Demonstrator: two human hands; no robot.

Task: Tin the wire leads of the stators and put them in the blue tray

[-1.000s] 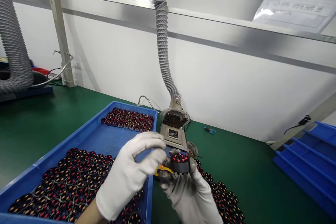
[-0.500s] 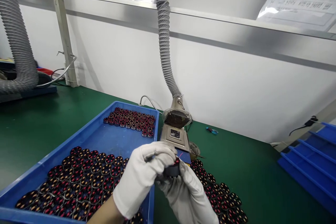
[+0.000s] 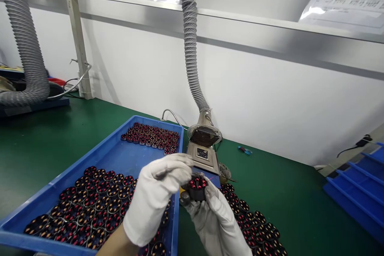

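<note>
A round black motor stator (image 3: 197,188) with red windings sits upright in my right hand (image 3: 217,216), its wound face showing. The white-gloved fingers and thumb close around its sides. Just above and left of it is my left hand (image 3: 163,188), gloved too, with thumb and fingertips pinched together. Whatever lies between those fingertips, if anything, is too small to make out. Below my left wrist, rows of similar stators (image 3: 103,188) fill the near part of a blue tray (image 3: 90,156). More stators (image 3: 258,228) lie on the green table right of my right hand.
Behind my hands stands a metal solder pot (image 3: 203,153) under a fume hood with a grey hose (image 3: 190,44). A second group of stators (image 3: 153,136) fills the tray's far end. Small cutters (image 3: 245,150) lie on the table (image 3: 276,180); blue bins (image 3: 360,188) stand at right.
My left hand has lifted off the stator, up and slightly left. The stator stays in my right hand, its red windings now uncovered. The view has shifted slightly.
</note>
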